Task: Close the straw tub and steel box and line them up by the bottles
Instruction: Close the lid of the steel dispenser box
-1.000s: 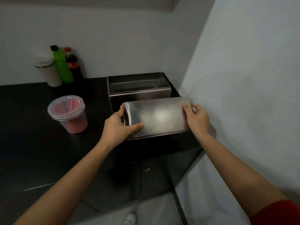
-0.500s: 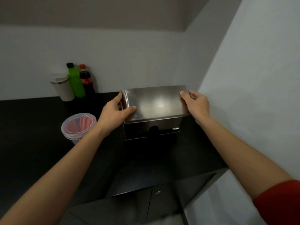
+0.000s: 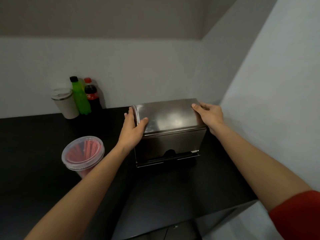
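Two hands clamp the curved lid (image 3: 170, 116) down on the steel box (image 3: 168, 147), one at each end. The left hand (image 3: 132, 131) grips the lid's left end, thumb lying on top and fingers wrapped round the side. The right hand (image 3: 208, 115) curls its fingers over the right end. A second ago the lid hung in front of the box, whose top stood open. Half a second ago it was already over the box, and now it sits along the box's upper edge and covers the opening. Both hands have kept the same hold on the lid's ends throughout.

The box stands on the black counter (image 3: 34, 153), its back close to the corner of the walls, with its front face and lower bar in view.

Left of the box and a little nearer the person stands the straw tub (image 3: 80, 170). Its clear cover (image 3: 82, 150) is on, as it was in both earlier moments, and red straws show through it. The left forearm passes just beside the tub.

Farther left of the box and back against the wall are the green bottle (image 3: 80, 97) and the cola bottle (image 3: 91, 96), side by side. A pale cup (image 3: 65, 104) stands on the far side of them from the box. The box and the tub both stand well apart from these bottles.

A red sleeve (image 3: 297, 215) covers the right upper arm.
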Motion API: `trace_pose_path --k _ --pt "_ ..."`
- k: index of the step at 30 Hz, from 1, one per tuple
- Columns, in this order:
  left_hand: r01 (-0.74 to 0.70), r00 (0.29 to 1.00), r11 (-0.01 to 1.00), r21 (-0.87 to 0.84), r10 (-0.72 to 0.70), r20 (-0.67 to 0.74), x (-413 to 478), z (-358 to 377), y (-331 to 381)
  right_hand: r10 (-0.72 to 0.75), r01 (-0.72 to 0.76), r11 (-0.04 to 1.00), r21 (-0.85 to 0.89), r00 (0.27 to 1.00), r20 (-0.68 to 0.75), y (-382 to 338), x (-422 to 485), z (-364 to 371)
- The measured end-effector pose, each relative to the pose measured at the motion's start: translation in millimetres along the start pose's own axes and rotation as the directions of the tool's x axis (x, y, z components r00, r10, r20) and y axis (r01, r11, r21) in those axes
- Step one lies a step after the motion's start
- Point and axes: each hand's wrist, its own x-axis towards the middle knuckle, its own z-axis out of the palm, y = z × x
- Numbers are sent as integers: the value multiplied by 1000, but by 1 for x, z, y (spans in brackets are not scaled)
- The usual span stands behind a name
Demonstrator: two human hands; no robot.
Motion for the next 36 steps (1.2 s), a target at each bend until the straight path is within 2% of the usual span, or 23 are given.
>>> trace_pose_path --k 10,26,36 --pt "89 996 993 -82 -87 27 3 3 -6 44 -26 985 -172 994 97 10 14 3" --pt "137 991 991 7 -137 1 14 7 -9 121 -96 978 -185 985 126 21 19 9" --pt "144 989 989 -31 -145 -13 15 8 -13 103 -73 972 -224 986 128 21 22 13"
